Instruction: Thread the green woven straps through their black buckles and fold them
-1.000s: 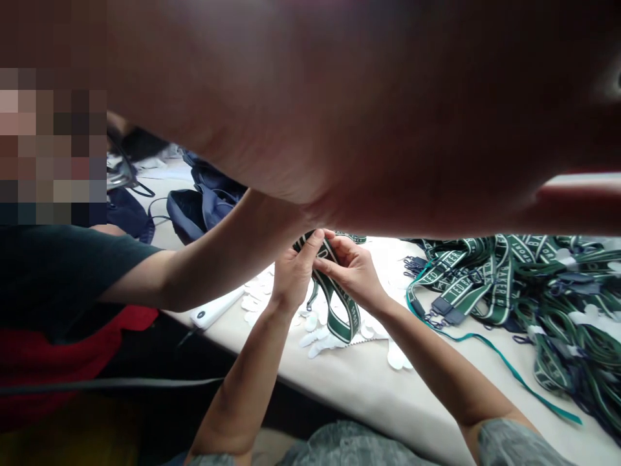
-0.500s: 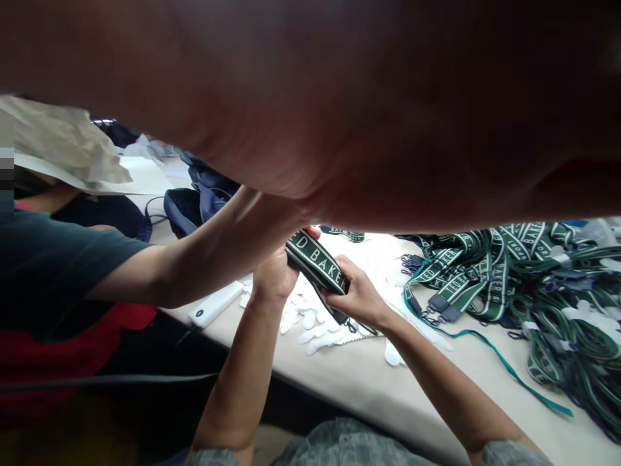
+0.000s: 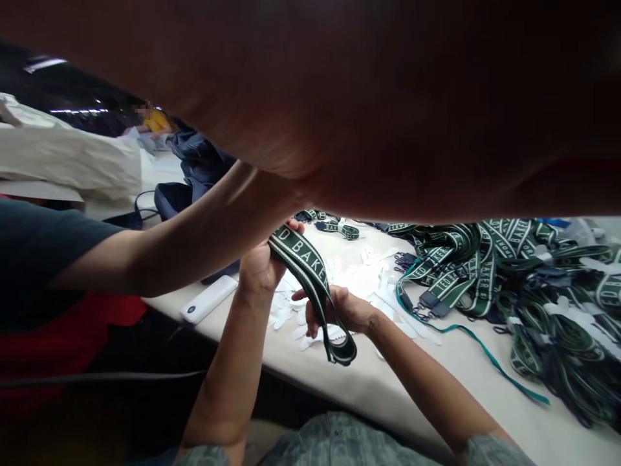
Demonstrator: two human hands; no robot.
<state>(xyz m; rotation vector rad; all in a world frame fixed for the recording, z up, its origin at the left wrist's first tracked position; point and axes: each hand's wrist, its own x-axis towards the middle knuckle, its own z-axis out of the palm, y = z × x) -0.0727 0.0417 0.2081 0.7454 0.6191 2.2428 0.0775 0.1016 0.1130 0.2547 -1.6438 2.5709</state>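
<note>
My left hand [image 3: 262,264] is closed around the upper end of a folded dark green strap [image 3: 299,252] with white edge stripes and white lettering. From there the strap hangs down to the right and ends in a loose loop. My right hand [image 3: 350,309] is just behind the lower strap, its fingers apart and partly covered by it; whether it touches the strap is unclear. White paper slips [image 3: 284,304] are strewn on the table under both hands. A co-worker's bare arm [image 3: 194,236] crosses in front, and a large blurred arm or hand hides the whole upper view.
A big heap of similar green straps [image 3: 466,259] with metal clips covers the table's right side, with a thin teal ribbon [image 3: 504,356] beside it. A white device [image 3: 208,299] lies at the left table edge. Navy bags [image 3: 174,197] and brown paper [image 3: 82,155] are behind.
My right hand has let go of the strap's lower end and its fingers have spread. That end now droops in a loop. The camera view has shifted a little.
</note>
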